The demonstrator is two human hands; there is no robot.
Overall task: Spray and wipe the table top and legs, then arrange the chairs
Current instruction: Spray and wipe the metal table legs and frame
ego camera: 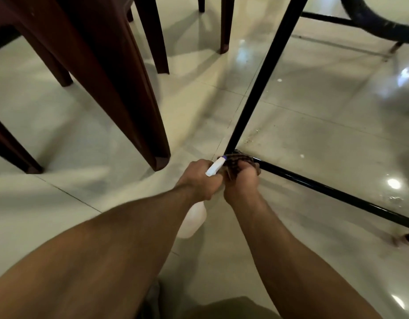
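Note:
I look down at the foot of a black metal table leg point(263, 74), where it joins a low black crossbar point(325, 187) near the floor. My right hand point(241, 183) grips a dark checked cloth point(239, 163) and presses it on that joint. My left hand point(200, 180) holds a white spray bottle point(192, 221). The bottle's body hangs below the wrist. Its white nozzle with a purple tip point(216, 166) points at the joint, right beside the cloth.
Dark brown chair legs point(120, 88) stand on the left, the nearest foot close to my left hand. More chair legs point(225, 24) stand further back. A second black bar point(325, 18) and a dark curved object point(378, 26) lie top right. The glossy tiled floor point(314, 125) shows droplets.

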